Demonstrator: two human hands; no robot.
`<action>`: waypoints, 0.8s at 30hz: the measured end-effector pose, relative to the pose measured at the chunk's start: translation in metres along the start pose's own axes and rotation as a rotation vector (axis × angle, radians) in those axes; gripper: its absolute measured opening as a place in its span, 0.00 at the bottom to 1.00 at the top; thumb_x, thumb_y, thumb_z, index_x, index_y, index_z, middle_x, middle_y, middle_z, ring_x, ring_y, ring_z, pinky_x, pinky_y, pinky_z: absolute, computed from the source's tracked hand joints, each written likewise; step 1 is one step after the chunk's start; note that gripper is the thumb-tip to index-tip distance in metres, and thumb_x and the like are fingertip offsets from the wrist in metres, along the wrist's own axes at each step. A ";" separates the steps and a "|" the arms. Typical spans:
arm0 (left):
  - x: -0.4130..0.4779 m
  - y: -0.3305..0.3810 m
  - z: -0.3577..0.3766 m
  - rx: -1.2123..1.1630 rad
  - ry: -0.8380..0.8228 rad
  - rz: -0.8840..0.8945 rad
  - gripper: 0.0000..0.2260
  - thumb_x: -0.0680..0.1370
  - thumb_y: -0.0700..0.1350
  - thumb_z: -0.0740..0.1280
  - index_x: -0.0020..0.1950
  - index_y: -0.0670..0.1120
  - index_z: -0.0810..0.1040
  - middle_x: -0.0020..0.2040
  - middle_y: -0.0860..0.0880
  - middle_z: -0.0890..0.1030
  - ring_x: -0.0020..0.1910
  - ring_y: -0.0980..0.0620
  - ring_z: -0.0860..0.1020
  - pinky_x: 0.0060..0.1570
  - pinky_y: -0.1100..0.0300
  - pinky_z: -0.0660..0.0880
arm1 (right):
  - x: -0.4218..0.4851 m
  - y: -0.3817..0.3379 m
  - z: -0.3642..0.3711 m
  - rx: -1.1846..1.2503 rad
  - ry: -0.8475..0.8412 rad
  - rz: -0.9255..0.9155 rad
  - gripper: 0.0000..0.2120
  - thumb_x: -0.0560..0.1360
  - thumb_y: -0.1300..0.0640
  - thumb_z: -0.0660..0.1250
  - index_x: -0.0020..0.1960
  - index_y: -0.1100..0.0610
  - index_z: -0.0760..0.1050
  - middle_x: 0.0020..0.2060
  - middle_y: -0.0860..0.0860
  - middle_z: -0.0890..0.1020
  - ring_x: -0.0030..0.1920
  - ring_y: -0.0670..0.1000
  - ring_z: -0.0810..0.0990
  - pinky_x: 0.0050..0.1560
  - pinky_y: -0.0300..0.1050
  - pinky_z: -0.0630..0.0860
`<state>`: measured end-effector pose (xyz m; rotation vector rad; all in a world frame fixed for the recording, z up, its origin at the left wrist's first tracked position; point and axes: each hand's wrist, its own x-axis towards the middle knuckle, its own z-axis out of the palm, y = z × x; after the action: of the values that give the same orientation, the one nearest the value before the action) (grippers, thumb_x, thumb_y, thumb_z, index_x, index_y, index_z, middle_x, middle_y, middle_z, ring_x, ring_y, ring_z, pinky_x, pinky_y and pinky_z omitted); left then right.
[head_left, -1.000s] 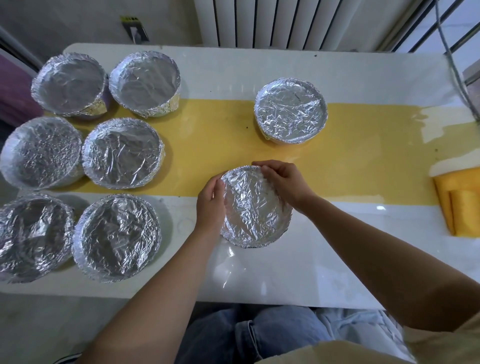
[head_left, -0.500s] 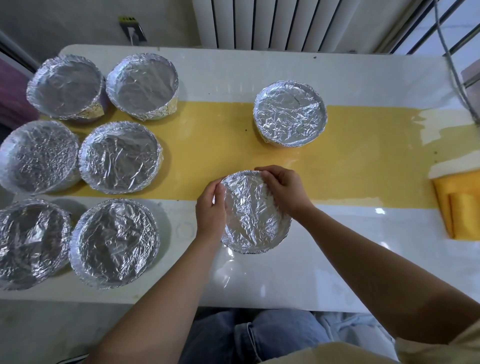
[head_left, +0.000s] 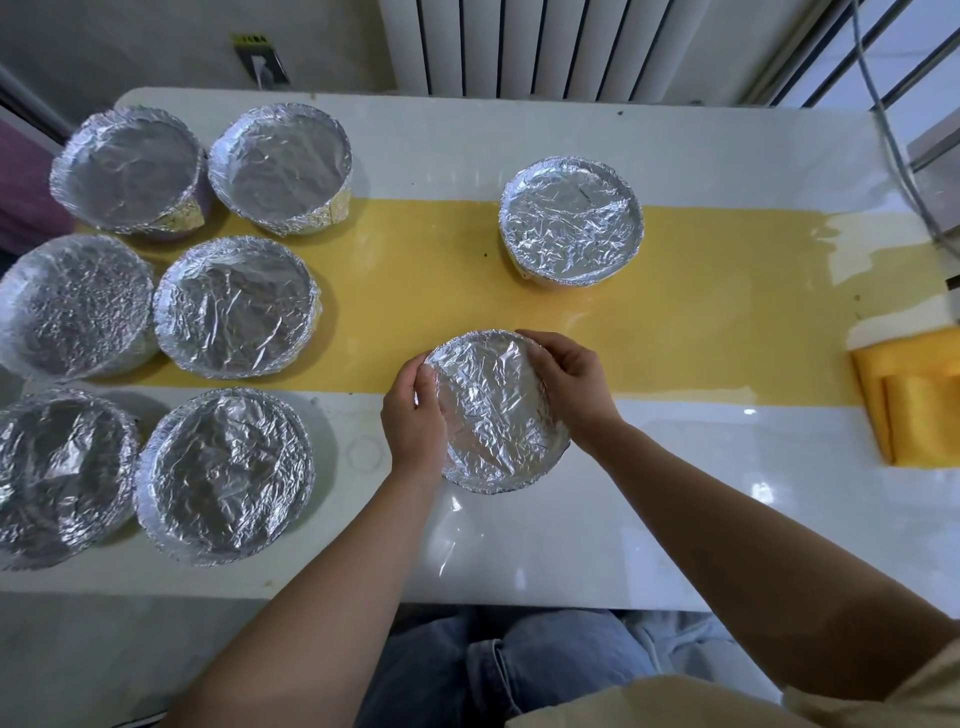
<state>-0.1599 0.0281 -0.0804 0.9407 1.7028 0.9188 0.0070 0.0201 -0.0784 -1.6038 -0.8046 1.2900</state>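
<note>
— While both hands close round it, the foil-wrapped bowl (head_left: 496, 415) sits at the near middle of the white table (head_left: 675, 519), its far rim reaching over the edge of the yellow strip (head_left: 426, 291). What have you got on the grip?

— Left hand (head_left: 415, 415) first: it's on the bowl's left side, fingers curled round the rim, thumb laid on the crinkled foil up top. Right hand (head_left: 571, 384) is on the far-right rim, fingers hooked over the edge and pressing foil against the side. 2 hands, 1 bowl, both wrapped onto it.

— Lifted or resting?

— Can't tell from up here. The hands hide the sides, and the glossy tabletop gives nothing away about the base.

— And the rest of the field?

— Plenty of silver! Well off to the left, a cluster of 6 more foil-wrapped bowls (head_left: 236, 306) stands in 3 rows of 2, neighbours just beside or touching one another. The far 2 rows are on the yellow strip, the near row on the white.

— I see 1 on its own, too.

— Yes, the lone bowl (head_left: 571, 221), foil pulled over its top, stands on the strip beyond the right hand, well apart from the held one.

— Edges?

— Folded yellow cloth (head_left: 914, 400) at the table's right end, white radiator (head_left: 519, 47) behind the far edge, wall socket (head_left: 262, 65) to its left, and blue jeans (head_left: 519, 670) below the near edge.
</note>
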 end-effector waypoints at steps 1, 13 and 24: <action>0.001 0.000 0.000 0.001 0.008 0.003 0.13 0.83 0.47 0.59 0.61 0.44 0.79 0.52 0.35 0.78 0.44 0.37 0.76 0.52 0.39 0.77 | 0.000 -0.001 0.000 0.018 -0.020 0.016 0.11 0.80 0.60 0.64 0.59 0.59 0.80 0.53 0.54 0.84 0.54 0.52 0.82 0.59 0.53 0.78; -0.018 -0.005 0.000 -0.114 0.180 -0.113 0.13 0.83 0.42 0.52 0.63 0.44 0.72 0.36 0.51 0.70 0.32 0.54 0.68 0.38 0.62 0.71 | -0.041 0.015 -0.018 -0.083 0.058 0.045 0.23 0.76 0.43 0.60 0.67 0.52 0.76 0.60 0.47 0.81 0.63 0.47 0.77 0.67 0.53 0.72; -0.029 -0.003 0.007 -0.206 0.243 -0.243 0.04 0.82 0.42 0.51 0.54 0.48 0.64 0.41 0.50 0.67 0.41 0.48 0.66 0.42 0.54 0.65 | -0.037 0.008 0.006 -0.052 0.154 0.015 0.13 0.82 0.59 0.57 0.54 0.49 0.80 0.47 0.48 0.85 0.49 0.49 0.81 0.54 0.49 0.78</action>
<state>-0.1460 0.0019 -0.0743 0.4888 1.8356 1.0527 -0.0079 -0.0141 -0.0719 -1.7303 -0.7365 1.1487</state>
